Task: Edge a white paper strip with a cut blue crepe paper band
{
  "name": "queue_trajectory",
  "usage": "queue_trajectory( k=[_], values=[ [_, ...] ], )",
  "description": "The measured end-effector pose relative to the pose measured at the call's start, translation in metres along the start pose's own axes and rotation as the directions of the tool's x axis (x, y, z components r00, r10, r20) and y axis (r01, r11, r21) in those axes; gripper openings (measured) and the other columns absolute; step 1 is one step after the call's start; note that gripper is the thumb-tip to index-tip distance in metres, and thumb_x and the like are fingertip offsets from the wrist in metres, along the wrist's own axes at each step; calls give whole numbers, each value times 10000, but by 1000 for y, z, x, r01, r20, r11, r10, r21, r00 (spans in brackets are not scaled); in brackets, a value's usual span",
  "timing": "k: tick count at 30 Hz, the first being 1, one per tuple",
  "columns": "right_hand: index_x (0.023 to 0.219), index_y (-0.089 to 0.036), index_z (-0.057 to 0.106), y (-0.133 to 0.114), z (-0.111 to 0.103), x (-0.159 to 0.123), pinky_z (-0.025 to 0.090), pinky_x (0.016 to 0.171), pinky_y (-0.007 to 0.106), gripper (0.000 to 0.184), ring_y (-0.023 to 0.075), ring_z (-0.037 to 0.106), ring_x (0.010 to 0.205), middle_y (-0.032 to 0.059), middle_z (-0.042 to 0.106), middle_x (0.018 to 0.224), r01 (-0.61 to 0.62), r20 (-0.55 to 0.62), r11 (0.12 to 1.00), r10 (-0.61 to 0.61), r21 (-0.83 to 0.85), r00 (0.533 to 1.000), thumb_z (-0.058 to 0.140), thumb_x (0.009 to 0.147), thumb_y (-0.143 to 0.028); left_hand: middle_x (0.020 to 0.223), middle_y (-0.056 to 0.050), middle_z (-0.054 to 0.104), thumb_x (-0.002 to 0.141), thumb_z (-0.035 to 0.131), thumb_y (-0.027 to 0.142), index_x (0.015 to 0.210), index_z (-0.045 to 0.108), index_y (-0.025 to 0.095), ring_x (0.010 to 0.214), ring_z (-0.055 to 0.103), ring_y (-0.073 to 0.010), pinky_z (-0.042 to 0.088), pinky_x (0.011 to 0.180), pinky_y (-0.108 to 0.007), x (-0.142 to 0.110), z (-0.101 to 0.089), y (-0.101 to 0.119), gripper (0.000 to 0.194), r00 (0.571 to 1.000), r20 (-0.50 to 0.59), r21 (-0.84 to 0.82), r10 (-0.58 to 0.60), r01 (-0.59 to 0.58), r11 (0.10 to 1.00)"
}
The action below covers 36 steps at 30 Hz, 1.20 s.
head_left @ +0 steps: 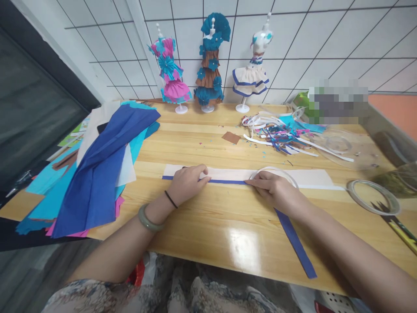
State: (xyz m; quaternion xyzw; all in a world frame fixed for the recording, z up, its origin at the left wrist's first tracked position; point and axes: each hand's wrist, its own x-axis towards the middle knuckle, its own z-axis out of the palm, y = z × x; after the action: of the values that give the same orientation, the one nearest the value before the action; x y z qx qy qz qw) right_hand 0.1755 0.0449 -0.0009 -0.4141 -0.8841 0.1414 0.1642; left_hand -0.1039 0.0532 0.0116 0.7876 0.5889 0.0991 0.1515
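Observation:
A long white paper strip [309, 177] lies across the wooden table [202, 217]. A narrow dark blue paper strip [295, 241] runs along its near edge and trails off toward the front right. My left hand [187, 182] rests curled on the left part, with fingertips pressing the blue strip down. My right hand [276, 189] pinches the blue strip against the white paper at the middle, beside a roll of clear tape [276, 171].
Blue, teal, white and pink paper sheets [97, 174] pile up at the left. Three small mannequins in paper dresses [208, 65] stand at the back wall. Paper scraps [280, 132] lie at the back right. Another tape roll [373, 196] and scissors [397, 226] sit at right.

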Motion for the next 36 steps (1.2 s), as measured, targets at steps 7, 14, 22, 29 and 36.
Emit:
queue_trajectory(
  k=[7, 14, 22, 29, 36],
  values=[
    [1071, -216, 656, 1, 4, -1, 463, 612, 264, 345, 169, 592, 730, 90, 611, 842, 39, 17, 999, -38, -33, 999, 394, 852, -170, 768, 21, 632, 818, 467, 412, 906, 561, 254, 766, 593, -173, 387, 692, -280, 0, -1, 1, 204, 1000, 12, -11, -13, 13, 1000],
    [1065, -204, 640, -4, 3, -3, 483, 657, 281, 326, 167, 600, 754, 84, 625, 873, 7, -61, 999, -9, -32, 998, 376, 876, -175, 789, 18, 639, 820, 472, 403, 899, 563, 250, 775, 596, -176, 391, 684, -281, -1, -2, 2, 195, 1000, 8, -13, -11, 11, 1000],
    [1045, -178, 606, -4, 4, -3, 502, 774, 331, 262, 198, 629, 874, 97, 659, 950, -7, -145, 999, 0, -51, 989, 402, 882, -194, 805, 22, 641, 827, 463, 405, 897, 554, 251, 759, 595, -173, 380, 650, -274, -2, -2, 2, 192, 1000, 0, -4, 1, -1, 1000],
    [1017, -200, 618, 0, 4, -5, 514, 780, 349, 229, 202, 638, 874, 77, 674, 967, -36, -161, 999, 34, -8, 986, 448, 866, -226, 807, 16, 643, 825, 460, 406, 907, 552, 250, 782, 592, -173, 381, 670, -270, -1, -2, 2, 199, 1000, 15, -2, -16, 16, 1000],
    [981, -222, 666, -2, -1, -5, 524, 743, 330, 258, 189, 635, 844, 75, 669, 927, -11, -153, 995, 26, 99, 988, 434, 870, -222, 765, 15, 628, 821, 463, 396, 905, 560, 250, 780, 589, -171, 391, 696, -274, -1, -3, 4, 195, 999, 23, -10, -23, 23, 1000]
  ],
)
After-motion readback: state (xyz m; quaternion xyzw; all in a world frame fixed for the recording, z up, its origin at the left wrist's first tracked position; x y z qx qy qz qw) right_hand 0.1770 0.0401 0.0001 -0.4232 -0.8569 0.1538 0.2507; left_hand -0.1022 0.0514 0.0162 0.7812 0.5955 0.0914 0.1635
